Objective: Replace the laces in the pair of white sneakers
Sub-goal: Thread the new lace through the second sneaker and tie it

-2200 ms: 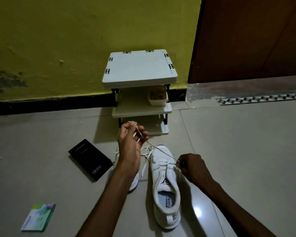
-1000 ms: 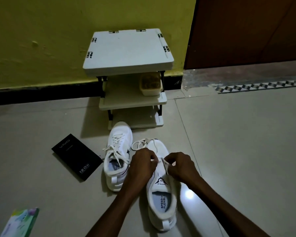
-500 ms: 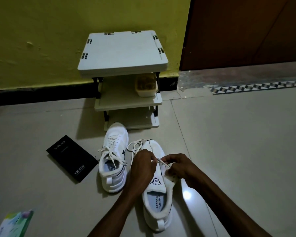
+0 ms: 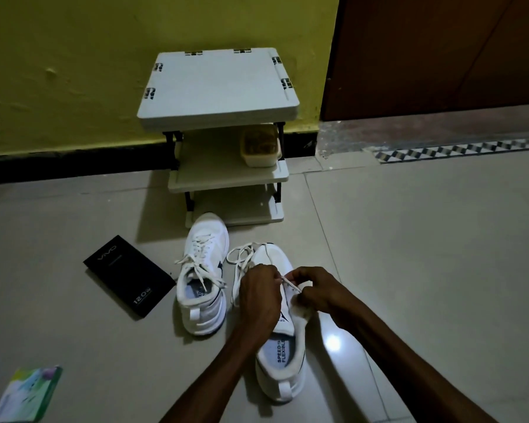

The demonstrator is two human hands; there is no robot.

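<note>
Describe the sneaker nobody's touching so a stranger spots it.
Find the white three-shelf rack against the yellow wall; two sneakers sit before it. It's the left sneaker, beside the black box: untouched, while the left hand and right hand pinch the right sneaker's lace.

floor tiles: glossy, smooth, light glare. wall: matt paint, rough patchy plaster. shelf rack: matt plastic boards, dark legs. sneakers: smooth white uppers. laces: flat woven cloth. box: matt black card. door: brown wood.
</note>
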